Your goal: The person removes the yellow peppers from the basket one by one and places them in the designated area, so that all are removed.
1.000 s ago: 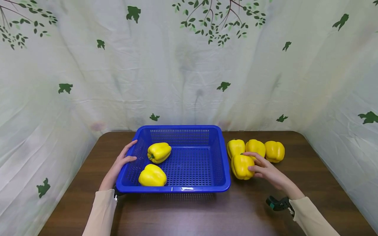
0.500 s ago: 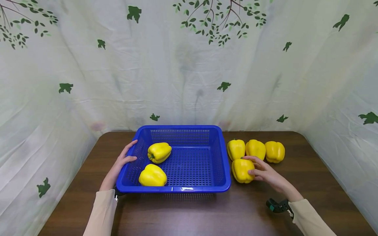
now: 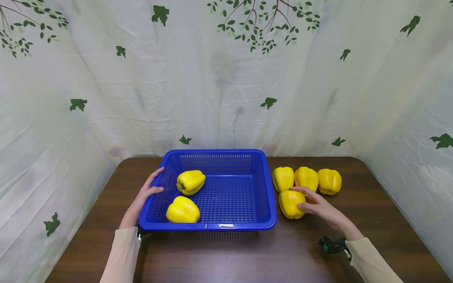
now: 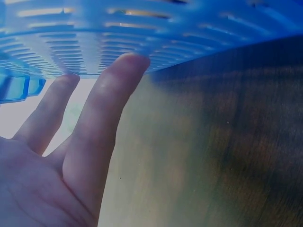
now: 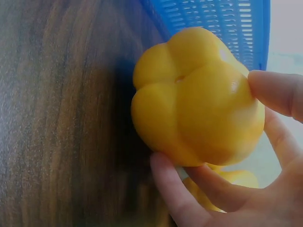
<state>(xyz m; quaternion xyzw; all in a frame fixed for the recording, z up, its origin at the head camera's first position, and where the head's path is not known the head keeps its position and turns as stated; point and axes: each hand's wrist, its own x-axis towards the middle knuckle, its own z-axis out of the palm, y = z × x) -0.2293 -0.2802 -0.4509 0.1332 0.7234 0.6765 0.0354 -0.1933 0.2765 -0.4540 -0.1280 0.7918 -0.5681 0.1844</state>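
In the head view, a blue perforated basket (image 3: 233, 226) stands on the table with two yellow bell peppers (image 3: 191, 182) inside its left part. My left hand (image 3: 142, 198) rests against the basket's left side, thumb and forefinger at the rim. The left wrist view shows straight fingers (image 4: 97, 127) touching the slotted outer wall from below. Just right of the basket, my right hand (image 3: 320, 204) grips another yellow bell pepper (image 3: 291, 205) between thumb and fingers. Its lobed bottom faces the right wrist camera. Whether this pepper touches the table, I cannot tell.
Three more yellow bell peppers (image 3: 306, 179) stand in a row behind the right hand, close to the basket's right side. The brown wooden table (image 3: 226, 259) ends at a pale leaf-printed curtain (image 3: 226, 98) that hangs behind and at both sides.
The right hand has shifted the gripped bell pepper slightly towards the person, away from the row behind, mostly in the first half second. The left hand and the basket have stayed put.
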